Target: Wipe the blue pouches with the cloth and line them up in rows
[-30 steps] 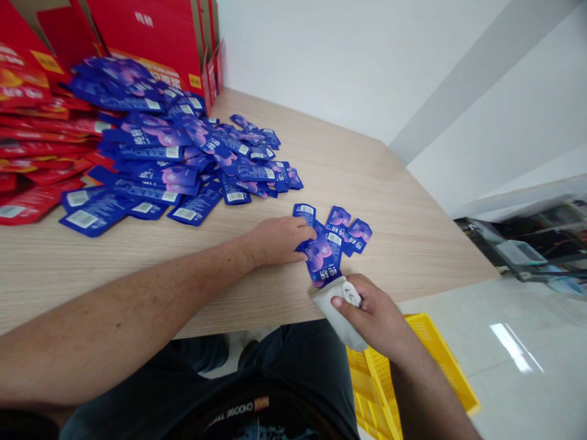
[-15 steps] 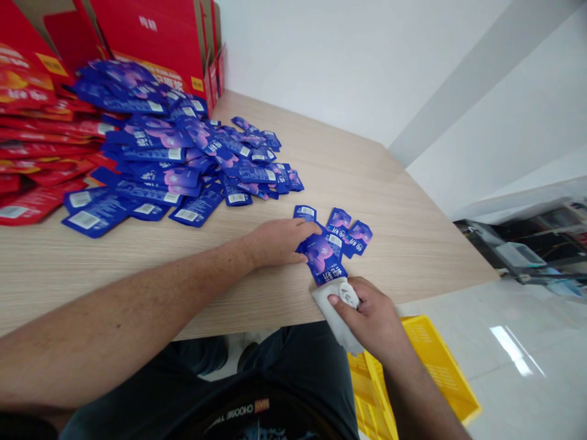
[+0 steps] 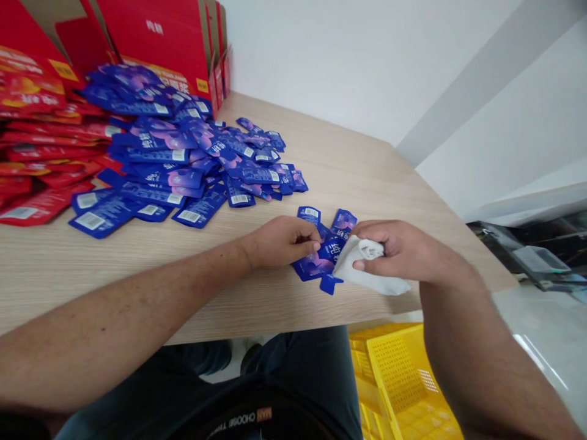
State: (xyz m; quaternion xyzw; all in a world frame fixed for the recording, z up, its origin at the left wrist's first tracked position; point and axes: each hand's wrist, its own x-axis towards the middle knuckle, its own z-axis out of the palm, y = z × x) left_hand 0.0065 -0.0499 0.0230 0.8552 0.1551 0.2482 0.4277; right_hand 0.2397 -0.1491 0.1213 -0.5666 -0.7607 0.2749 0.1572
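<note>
My right hand (image 3: 398, 247) is closed around a folded white cloth (image 3: 376, 281). The cloth touches the right side of a small blue pouch (image 3: 316, 263) with pink and purple print. My left hand (image 3: 288, 241) pinches that pouch at its upper left edge, thumb and forefinger together. Beneath and around it lie several more blue pouches, one with a barcode (image 3: 309, 212) just above my left fingers and another (image 3: 343, 220) above the cloth. The right hand and cloth partly cover the pouches on that side.
A big heap of blue pouches (image 3: 183, 153) lies at the left of the wooden table (image 3: 348, 165), beside stacked red pouches (image 3: 50, 150). Red cardboard boxes (image 3: 160, 43) stand behind them. Below the table's front edge is a yellow crate (image 3: 403, 373); a white wall (image 3: 339, 55) rises behind.
My right hand has moved up and right with the cloth, from the pouch's lower end to its right side. The pouch has turned; my left fingers have closed into a pinch.
</note>
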